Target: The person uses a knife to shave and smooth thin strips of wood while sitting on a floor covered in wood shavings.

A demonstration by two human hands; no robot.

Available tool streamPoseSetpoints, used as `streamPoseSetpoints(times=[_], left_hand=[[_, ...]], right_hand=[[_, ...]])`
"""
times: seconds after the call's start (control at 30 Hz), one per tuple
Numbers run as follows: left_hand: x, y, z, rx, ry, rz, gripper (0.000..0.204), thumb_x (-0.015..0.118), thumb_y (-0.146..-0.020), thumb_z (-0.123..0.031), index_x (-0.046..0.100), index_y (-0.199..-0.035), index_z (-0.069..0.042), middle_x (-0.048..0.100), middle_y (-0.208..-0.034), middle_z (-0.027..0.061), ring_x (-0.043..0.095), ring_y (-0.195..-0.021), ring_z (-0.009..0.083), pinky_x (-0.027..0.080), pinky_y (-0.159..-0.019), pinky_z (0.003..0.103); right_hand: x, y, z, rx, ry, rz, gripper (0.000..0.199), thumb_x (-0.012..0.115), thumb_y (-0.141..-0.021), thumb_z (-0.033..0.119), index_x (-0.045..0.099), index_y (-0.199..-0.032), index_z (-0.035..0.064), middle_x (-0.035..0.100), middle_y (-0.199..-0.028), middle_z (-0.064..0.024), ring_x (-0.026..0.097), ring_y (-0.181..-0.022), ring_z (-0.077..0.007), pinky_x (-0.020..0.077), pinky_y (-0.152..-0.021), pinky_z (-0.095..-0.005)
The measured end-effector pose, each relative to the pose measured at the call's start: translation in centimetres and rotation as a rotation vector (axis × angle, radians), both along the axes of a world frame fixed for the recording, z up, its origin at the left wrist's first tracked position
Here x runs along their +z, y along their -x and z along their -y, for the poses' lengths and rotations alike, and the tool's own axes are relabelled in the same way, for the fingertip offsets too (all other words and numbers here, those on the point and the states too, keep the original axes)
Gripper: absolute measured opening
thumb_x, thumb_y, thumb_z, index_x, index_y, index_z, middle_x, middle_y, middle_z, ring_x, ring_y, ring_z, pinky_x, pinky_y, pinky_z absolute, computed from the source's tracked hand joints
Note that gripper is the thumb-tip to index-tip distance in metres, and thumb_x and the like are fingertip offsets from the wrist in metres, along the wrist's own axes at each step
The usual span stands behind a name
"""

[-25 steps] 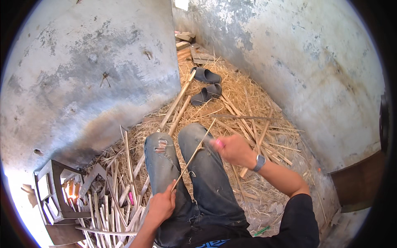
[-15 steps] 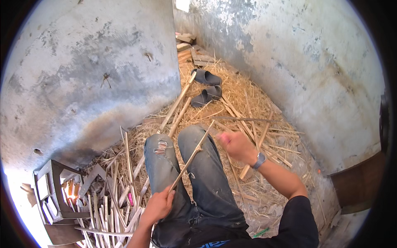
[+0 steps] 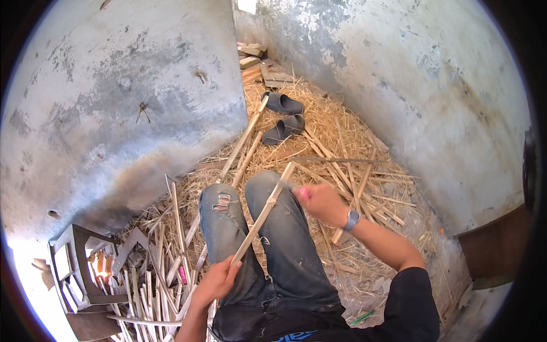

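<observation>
My left hand (image 3: pixel 217 279) grips the lower end of a split bamboo strip (image 3: pixel 259 222). The strip slants up across my thighs, its pale broad face showing and a knobby node (image 3: pixel 272 201) partway along. My right hand (image 3: pixel 323 204) is closed round a knife (image 3: pixel 305 193) with a pink handle. Its grey blade is smeared by motion and lies against or just beside the strip near the upper end; I cannot tell whether it touches. Under the strip are my knees in torn jeans (image 3: pixel 279 239).
Bamboo strips (image 3: pixel 356 188) lie on shavings to the right, and more strips (image 3: pixel 151 296) are heaped at lower left beside a dark frame (image 3: pixel 85 268). Beyond my knees sit grey slippers (image 3: pixel 284 104). Stained walls (image 3: pixel 137 114) rise on both sides. A green object (image 3: pixel 363 317) lies at lower right.
The bamboo strip has turned in my left hand, so a broader face shows. My right hand has shifted slightly, with the knife now close to the strip.
</observation>
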State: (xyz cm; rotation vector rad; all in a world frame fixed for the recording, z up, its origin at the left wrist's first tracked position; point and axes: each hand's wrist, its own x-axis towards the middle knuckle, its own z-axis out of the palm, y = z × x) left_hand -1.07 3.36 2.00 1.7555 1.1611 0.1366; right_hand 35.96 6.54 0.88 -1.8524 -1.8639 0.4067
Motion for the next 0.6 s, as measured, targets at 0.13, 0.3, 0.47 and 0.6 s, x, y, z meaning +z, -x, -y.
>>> streamPoseSetpoints(times=[0.13, 0.3, 0.47, 0.6], left_hand=[[-0.2, -0.3, -0.2, 0.017, 0.052, -0.011, 0.036, 0.049, -0.11, -0.031, 0.063, -0.132, -0.006, 0.062, -0.071, 0.0231, 0.063, -0.069, 0.0427, 0.048, -0.068, 0.046], [-0.6, 0.1, 0.3, -0.008, -0.096, 0.03, 0.038, 0.048, -0.111, -0.031, 0.062, -0.135, -0.005, 0.061, -0.07, 0.0209, 0.061, -0.066, 0.0364, 0.048, -0.067, 0.045], [0.4, -0.4, -0.4, -0.024, 0.066, -0.041, 0.044, 0.047, -0.111, -0.032, 0.058, -0.149, -0.013, 0.053, -0.071, 0.0069, 0.054, -0.068, 0.0166, 0.049, -0.072, 0.034], [0.9, -0.1, -0.2, -0.02, 0.056, -0.06, 0.044, 0.047, -0.111, -0.033, 0.058, -0.15, -0.015, 0.05, -0.07, 0.005, 0.053, -0.069, 0.0151, 0.048, -0.072, 0.033]], right_hand=[[2.1, -1.5, -1.9, -0.071, -0.133, -0.05, 0.054, 0.051, -0.107, 0.048, 0.069, -0.075, 0.0082, 0.061, -0.059, -0.0174, 0.061, -0.053, -0.0397, 0.0468, -0.049, -0.0492], [2.3, 2.4, 0.1, 0.129, -0.101, 0.184, 0.056, 0.054, -0.103, 0.054, 0.067, -0.076, 0.0073, 0.062, -0.059, -0.0174, 0.065, -0.055, -0.0382, 0.0499, -0.05, -0.0487], [0.7, -4.8, -3.1, -0.1, -0.179, 0.182, 0.055, 0.05, -0.107, 0.048, 0.065, -0.076, 0.0065, 0.059, -0.058, -0.017, 0.06, -0.051, -0.0361, 0.046, -0.048, -0.0473], [3.9, -1.9, -1.3, -0.022, -0.181, 0.086, 0.052, 0.052, -0.107, 0.045, 0.064, -0.074, 0.0072, 0.056, -0.055, -0.0153, 0.056, -0.046, -0.0338, 0.0432, -0.047, -0.047]])
